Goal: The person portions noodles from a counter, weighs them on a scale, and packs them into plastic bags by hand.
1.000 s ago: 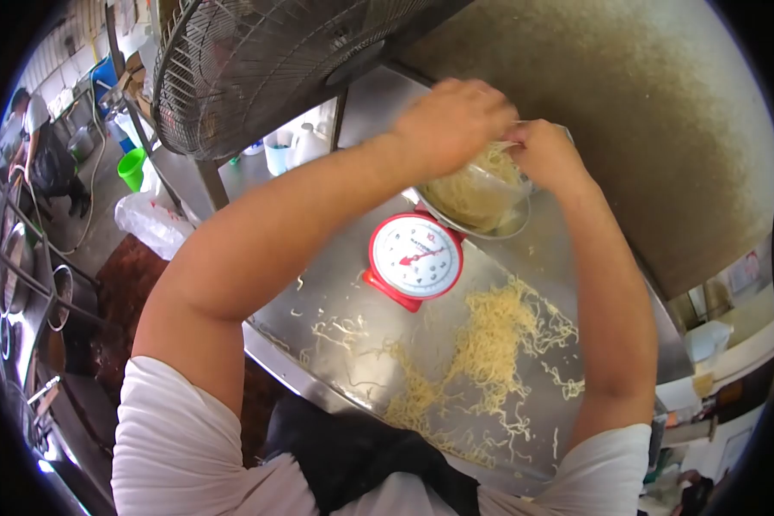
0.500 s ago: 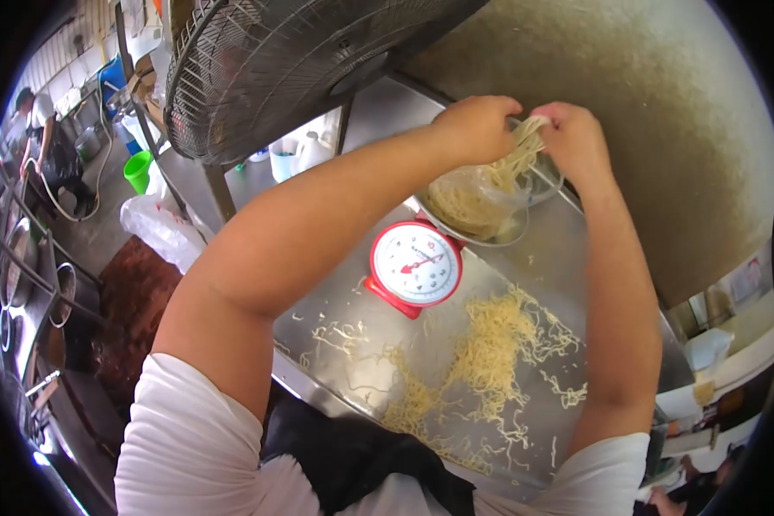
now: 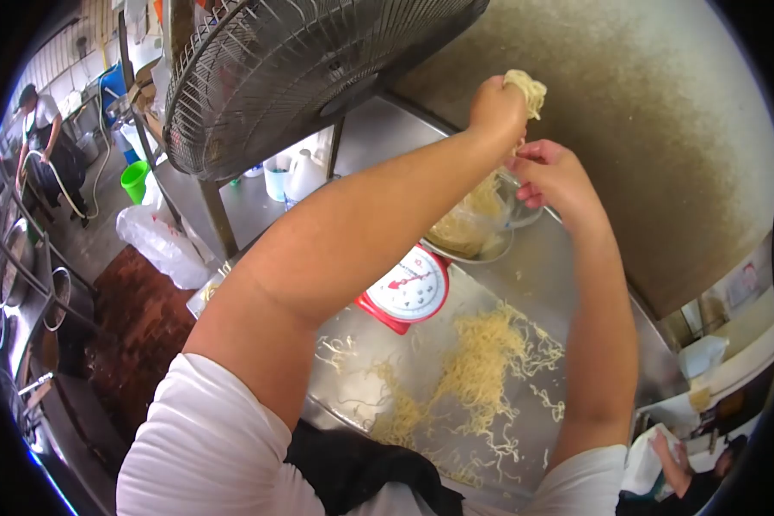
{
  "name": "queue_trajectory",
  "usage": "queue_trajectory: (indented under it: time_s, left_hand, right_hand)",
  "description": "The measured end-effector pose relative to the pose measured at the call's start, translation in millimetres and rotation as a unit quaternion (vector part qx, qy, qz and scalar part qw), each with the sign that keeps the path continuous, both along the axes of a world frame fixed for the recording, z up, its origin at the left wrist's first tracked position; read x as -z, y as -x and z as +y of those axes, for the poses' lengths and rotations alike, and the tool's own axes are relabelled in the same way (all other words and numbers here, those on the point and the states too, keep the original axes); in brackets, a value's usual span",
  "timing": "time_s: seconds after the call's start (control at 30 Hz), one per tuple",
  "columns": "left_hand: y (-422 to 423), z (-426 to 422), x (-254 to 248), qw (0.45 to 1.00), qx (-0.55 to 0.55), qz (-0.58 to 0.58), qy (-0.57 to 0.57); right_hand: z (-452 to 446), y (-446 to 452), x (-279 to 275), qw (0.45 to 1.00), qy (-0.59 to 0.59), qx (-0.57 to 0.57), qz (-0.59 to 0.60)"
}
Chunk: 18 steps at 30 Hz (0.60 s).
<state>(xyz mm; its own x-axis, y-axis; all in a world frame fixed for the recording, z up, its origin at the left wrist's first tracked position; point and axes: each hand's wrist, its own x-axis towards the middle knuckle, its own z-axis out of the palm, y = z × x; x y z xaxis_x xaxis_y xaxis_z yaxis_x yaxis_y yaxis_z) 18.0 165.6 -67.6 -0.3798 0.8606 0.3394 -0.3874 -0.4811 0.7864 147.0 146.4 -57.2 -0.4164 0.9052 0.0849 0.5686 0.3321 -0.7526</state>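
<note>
My left hand (image 3: pixel 497 110) is raised in front of the wall, closed around a bundle of pale yellow noodles (image 3: pixel 527 93) that bulges out above the fist. Just below it, my right hand (image 3: pixel 555 179) has thumb and finger pinched together close to the left fist; what lies between them is too small to make out. Under both hands a metal bowl (image 3: pixel 488 251) holds more noodles in a clear plastic bag (image 3: pixel 499 215). The bowl rests on a red scale (image 3: pixel 393 319) with a white dial, partly covered by my left forearm.
Loose noodles (image 3: pixel 482 357) lie scattered over the steel table (image 3: pixel 559 297). A large black fan (image 3: pixel 310 77) stands close on the left, near white jugs (image 3: pixel 305 176). A co-worker (image 3: pixel 47 142) holds a hose at far left; another person (image 3: pixel 688 469) is at lower right.
My left hand has risen with the noodles, which now form a bunched bundle above the fist. My right hand has moved down, below the left. The view has shifted slightly.
</note>
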Motion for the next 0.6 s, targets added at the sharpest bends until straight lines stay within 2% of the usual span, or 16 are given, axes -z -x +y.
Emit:
queue_trajectory:
  time_s: [0.1, 0.13, 0.3, 0.33, 0.4, 0.43, 0.5, 0.6]
  left_hand:
    - [-3, 7, -30, 0.998, -0.027, 0.008, -0.058]
    - [-3, 6, -40, 0.997, -0.029, 0.008, -0.071]
    - [11, -14, -90, 0.995, 0.011, -0.047, -0.082]
    - [30, -9, -89, 0.952, 0.242, 0.067, -0.174]
    - [34, -34, -111, 0.988, 0.101, -0.017, -0.115]
    - [34, -46, -121, 0.994, 0.031, -0.059, -0.084]
    - [39, -55, -125, 0.992, 0.055, -0.07, -0.09]
    - [33, -69, -123, 0.991, 0.063, -0.082, -0.089]
  right_hand:
    - [-5, 10, 6, 0.995, 0.036, -0.062, 0.066]
    - [-5, 14, 11, 0.994, 0.04, -0.049, 0.085]
    - [13, 17, 40, 0.997, 0.011, -0.021, -0.07]
    - [22, 13, 52, 0.993, -0.016, -0.009, -0.115]
    - [39, 6, 69, 0.969, -0.073, 0.022, -0.235]
    - [46, 1, 73, 0.971, -0.089, 0.008, -0.224]
    - [53, -8, 79, 0.972, -0.117, -0.019, -0.204]
    - [44, -8, 62, 0.995, -0.013, 0.023, -0.098]
